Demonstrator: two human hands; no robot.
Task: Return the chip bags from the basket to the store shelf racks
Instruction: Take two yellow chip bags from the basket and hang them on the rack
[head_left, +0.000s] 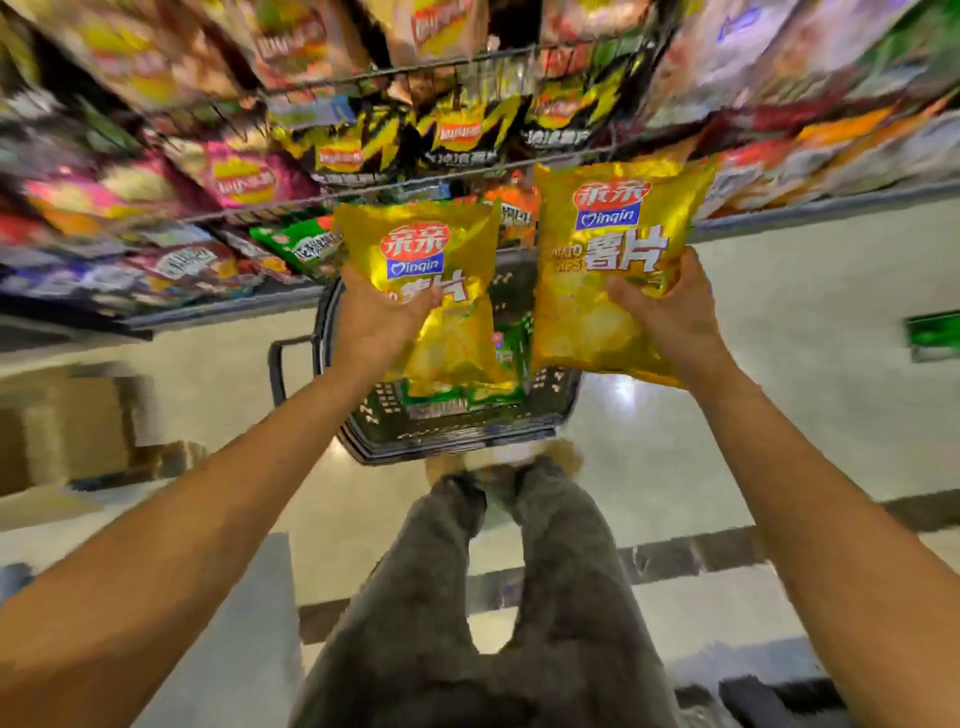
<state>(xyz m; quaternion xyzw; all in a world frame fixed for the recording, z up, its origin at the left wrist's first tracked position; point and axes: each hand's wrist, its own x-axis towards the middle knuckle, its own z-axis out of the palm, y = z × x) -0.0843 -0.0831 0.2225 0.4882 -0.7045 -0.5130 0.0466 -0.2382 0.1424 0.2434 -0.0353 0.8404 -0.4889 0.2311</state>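
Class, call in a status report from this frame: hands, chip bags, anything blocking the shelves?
Left hand gripping one yellow chip bag; right hand gripping another. Both above basket, green bags remaining. Shelf racks ahead, nothing in the way.

We see the floor, pale and glossy, with a dark stripe crossing it nearer to us than the basket. The basket, dark and slotted, stands directly on the floor, just in front of our shoes, and green bags lie inside it. Beyond the basket rise the racks, wire-fronted tiers packed with chip bags: black-and-yellow bags straight above the basket, pink bags up and left of it, a green bag on the lowest tier just left of the basket's far rim. Much of the stock is blurred. Left of the basket, something brown and blurred sits on the floor.
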